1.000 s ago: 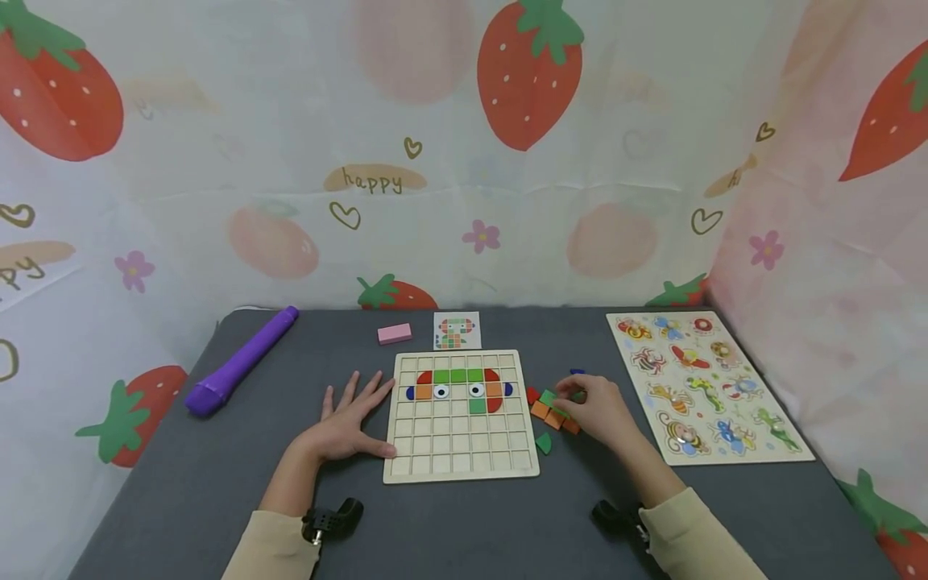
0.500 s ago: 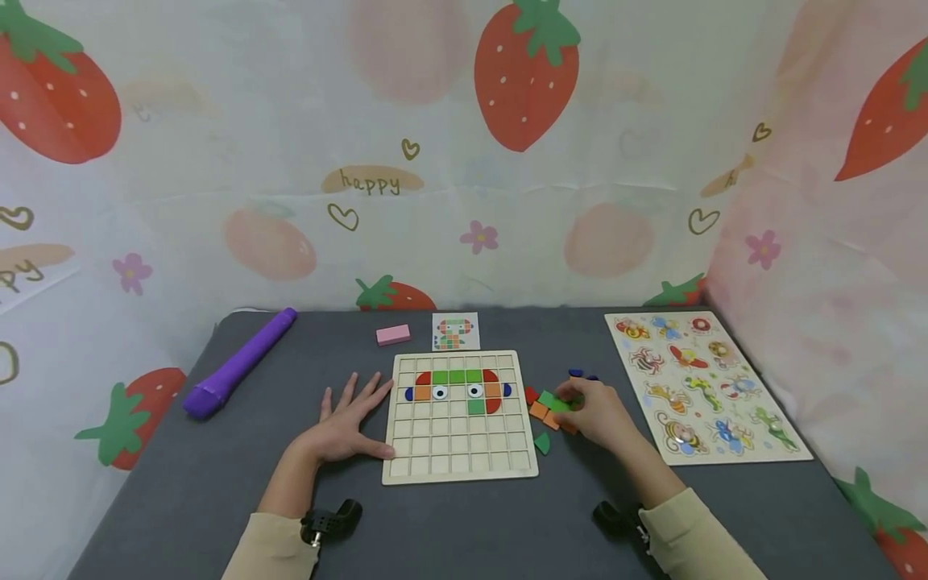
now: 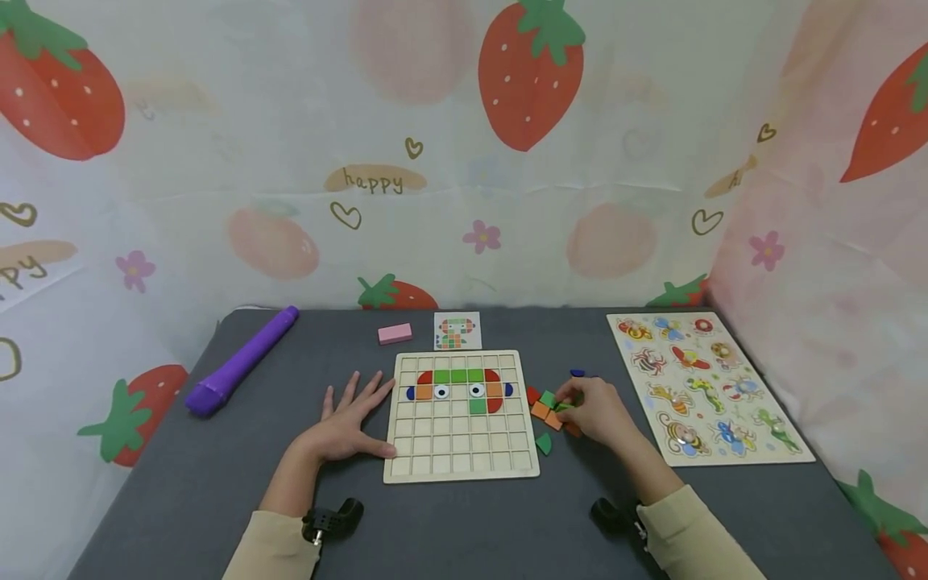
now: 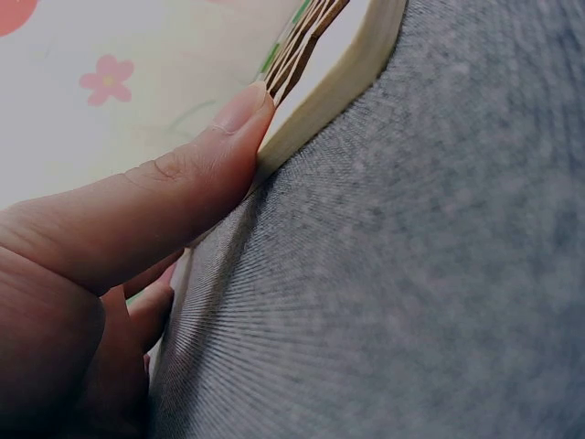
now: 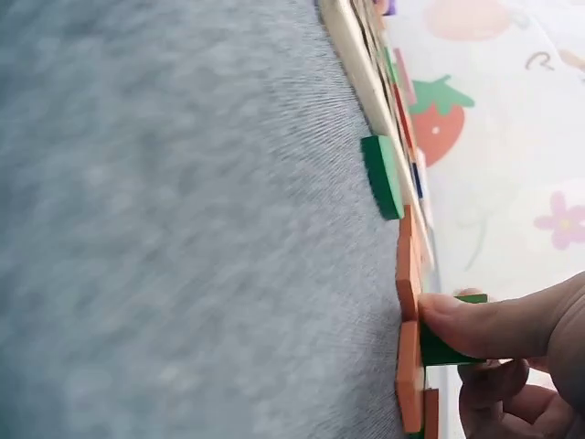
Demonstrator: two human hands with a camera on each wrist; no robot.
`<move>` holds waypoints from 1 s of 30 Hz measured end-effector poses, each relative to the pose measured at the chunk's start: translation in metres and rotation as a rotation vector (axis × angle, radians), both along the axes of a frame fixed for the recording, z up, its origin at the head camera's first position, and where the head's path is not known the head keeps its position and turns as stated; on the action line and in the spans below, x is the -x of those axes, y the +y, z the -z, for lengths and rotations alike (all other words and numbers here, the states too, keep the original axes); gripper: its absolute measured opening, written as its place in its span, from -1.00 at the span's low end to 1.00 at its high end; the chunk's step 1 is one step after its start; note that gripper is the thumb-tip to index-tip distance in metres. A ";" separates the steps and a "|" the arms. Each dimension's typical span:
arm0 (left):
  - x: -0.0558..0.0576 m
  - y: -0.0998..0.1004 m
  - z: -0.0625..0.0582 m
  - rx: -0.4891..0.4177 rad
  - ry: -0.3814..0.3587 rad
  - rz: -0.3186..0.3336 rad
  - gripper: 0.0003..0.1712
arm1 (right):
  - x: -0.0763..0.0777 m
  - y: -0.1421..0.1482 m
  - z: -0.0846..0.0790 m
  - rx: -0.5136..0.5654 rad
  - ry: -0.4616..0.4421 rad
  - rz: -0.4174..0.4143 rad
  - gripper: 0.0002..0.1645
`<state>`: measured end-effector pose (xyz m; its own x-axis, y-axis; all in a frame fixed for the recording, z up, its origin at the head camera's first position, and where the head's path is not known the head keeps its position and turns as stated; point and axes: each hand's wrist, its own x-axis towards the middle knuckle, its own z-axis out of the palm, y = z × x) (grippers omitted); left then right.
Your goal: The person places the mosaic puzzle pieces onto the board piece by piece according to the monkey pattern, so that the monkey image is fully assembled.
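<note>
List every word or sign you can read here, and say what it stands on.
"happy": strawberry-print backdrop, left of centre.
"ppy": same backdrop, far left, cut off by the picture's edge.
"h...": same backdrop, right fold; the rest is unreadable.
Pattern card: print too small to tell any lettering.
Wooden grid board: no lettering seen.
</note>
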<state>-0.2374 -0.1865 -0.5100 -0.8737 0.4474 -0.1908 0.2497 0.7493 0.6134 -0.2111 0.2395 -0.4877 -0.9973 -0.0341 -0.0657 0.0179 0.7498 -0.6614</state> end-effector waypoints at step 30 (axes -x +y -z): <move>0.000 0.001 -0.002 0.000 -0.012 0.000 0.38 | 0.032 -0.091 -0.016 0.187 0.034 -0.148 -0.87</move>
<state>-0.2374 -0.1859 -0.5077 -0.8715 0.4472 -0.2014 0.2419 0.7491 0.6167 -0.2436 0.1484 -0.4718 -0.9821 -0.1882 -0.0109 -0.1076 0.6072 -0.7873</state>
